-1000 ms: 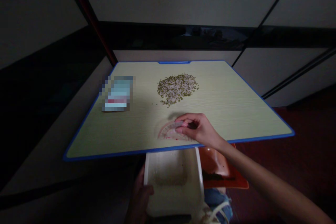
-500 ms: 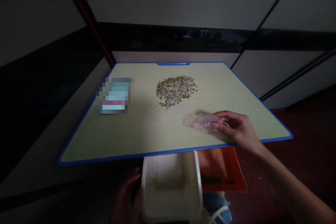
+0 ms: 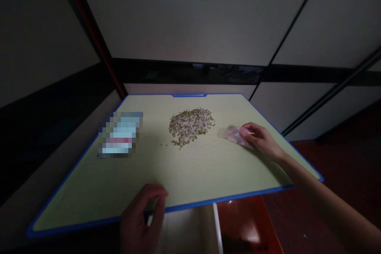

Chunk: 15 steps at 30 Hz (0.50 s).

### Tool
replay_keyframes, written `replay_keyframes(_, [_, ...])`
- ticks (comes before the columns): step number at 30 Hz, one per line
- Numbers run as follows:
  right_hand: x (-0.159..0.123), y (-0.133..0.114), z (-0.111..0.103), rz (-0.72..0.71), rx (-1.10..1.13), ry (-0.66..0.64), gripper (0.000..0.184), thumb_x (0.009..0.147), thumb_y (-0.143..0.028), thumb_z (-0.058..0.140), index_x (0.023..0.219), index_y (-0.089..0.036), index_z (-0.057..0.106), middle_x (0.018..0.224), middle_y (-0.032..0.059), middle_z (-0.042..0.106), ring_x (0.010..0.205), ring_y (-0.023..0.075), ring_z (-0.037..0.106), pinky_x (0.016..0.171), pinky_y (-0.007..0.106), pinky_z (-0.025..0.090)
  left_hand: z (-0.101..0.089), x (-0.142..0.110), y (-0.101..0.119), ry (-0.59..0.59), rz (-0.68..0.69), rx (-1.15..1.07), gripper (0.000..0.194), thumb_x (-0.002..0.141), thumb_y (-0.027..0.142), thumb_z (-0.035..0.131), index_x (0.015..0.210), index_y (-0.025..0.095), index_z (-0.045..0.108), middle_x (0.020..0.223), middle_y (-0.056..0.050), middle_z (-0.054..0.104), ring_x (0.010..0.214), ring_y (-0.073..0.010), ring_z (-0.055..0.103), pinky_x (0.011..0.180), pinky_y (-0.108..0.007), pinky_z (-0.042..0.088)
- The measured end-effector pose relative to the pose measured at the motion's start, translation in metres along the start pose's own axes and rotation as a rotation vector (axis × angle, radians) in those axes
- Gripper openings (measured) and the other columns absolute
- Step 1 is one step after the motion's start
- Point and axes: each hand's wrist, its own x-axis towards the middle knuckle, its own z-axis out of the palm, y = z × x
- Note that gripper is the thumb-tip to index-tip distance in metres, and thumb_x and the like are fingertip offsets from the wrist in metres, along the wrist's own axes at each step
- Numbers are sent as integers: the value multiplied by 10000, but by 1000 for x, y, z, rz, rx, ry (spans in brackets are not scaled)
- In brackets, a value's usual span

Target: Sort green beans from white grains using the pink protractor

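My right hand (image 3: 258, 138) pinches a clear plastic piece with pink marks (image 3: 235, 135) above the right part of the table. The plastic is smeared by motion, so its exact shape is unclear; it looks thin and see-through. Left of it, a spread pile of small green beans mixed with pale grains (image 3: 192, 125) lies around the table's middle. My left hand (image 3: 144, 216) is over the front edge, its fingers curved and apart from the thumb, with nothing visible in it. Beneath both hands is the pale wood-look table (image 3: 190, 170) with a blue rim.
A pixelated flat item (image 3: 120, 137) lies on the table's left side. Below the front edge are a white tub (image 3: 218, 230) and an orange container (image 3: 245, 222) with dark contents. Pale cabinet panels (image 3: 190, 20) stand behind the table.
My left hand has risen from beside the white tub to the table's front edge. My right hand, still holding the clear plastic, is farther from the front edge. The view has tilted upward.
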Motion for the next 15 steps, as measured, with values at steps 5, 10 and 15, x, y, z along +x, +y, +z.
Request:
replay_keyframes(5, [48, 11, 7, 6, 50, 47, 457, 534, -523, 734, 742, -191, 500, 576, -5, 613, 466, 114, 526, 471, 250, 404, 11, 35, 5, -200, 81, 99, 149, 700, 294, 571, 563, 242, 598, 529, 15, 604, 501, -143, 554, 500, -213, 427])
replay_keyframes(10, [88, 22, 11, -35, 41, 96, 368, 550, -424, 719, 748, -189, 517, 554, 0, 620, 466, 121, 541, 474, 247, 404, 7, 56, -7, -477, 121, 294, 260, 758, 341, 535, 523, 234, 554, 480, 22, 575, 432, -120, 521, 433, -200, 376])
replay_keyframes(15, [118, 30, 17, -92, 37, 103, 320, 557, -390, 701, 743, -177, 550, 541, 3, 623, 454, 125, 542, 465, 249, 402, 7, 60, -18, -417, 329, 397, 259, 789, 358, 531, 556, 247, 560, 526, 28, 607, 453, -116, 567, 447, -181, 429])
